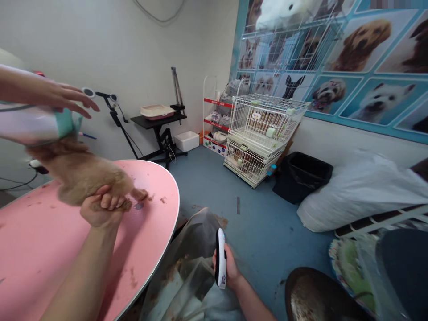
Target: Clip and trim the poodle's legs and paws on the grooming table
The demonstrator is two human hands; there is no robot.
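Note:
On the pink round grooming table (157,249) a small tan dog (88,171) stands or crouches, its head hidden by a pale cone collar with a teal edge (65,122). My left hand (103,207) is closed around one of the dog's legs, and the paw pokes out past my fingers. Away from the table, above my lap, my right hand (230,265) grips a white and black pet clipper (220,258). Another person's hand (73,96) hovers over the collar, fingers spread. Tufts of brown fur lie on the tabletop.
A grey translucent apron (187,276) with fur on it covers my lap. Stacked white wire cages (257,133), a black bin (301,171) and a large white sack (361,191) stand along the right wall. A dark round stool seat (314,294) is close on my right.

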